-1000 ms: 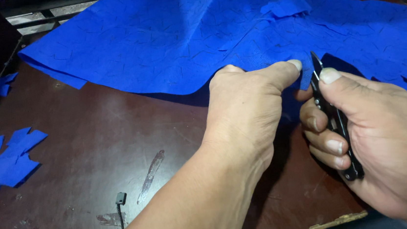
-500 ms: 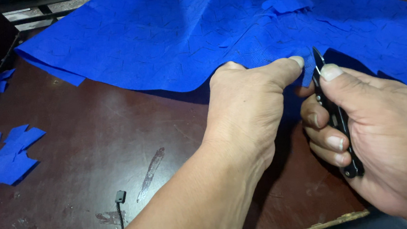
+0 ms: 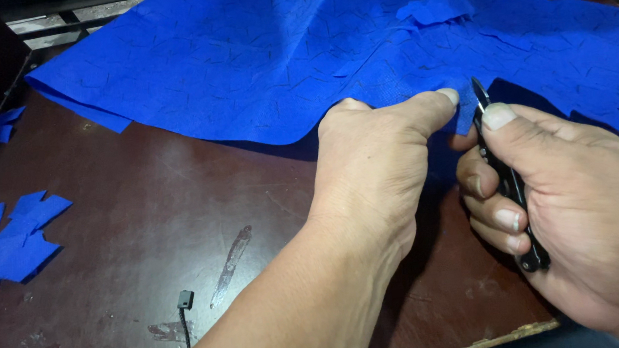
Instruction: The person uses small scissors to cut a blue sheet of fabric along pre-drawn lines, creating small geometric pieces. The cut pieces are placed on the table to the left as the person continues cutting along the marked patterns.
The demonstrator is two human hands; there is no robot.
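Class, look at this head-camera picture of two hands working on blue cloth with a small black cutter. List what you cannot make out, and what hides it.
- Cutter: its blades, in the head view, sit behind the right hand's thumb and the blue cloth.
- Left hand: its fingertips are tucked under the cloth's edge.
- Blue cloth: its far side is cut off by the top edge.
- Blue scraps: partly cut off by the left edge.

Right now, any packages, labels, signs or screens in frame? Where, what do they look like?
None clearly in view. Only blue fabric sheet, blue cut pieces at the table's left, small black snips in the right hand, left hand pinching the fabric edge.
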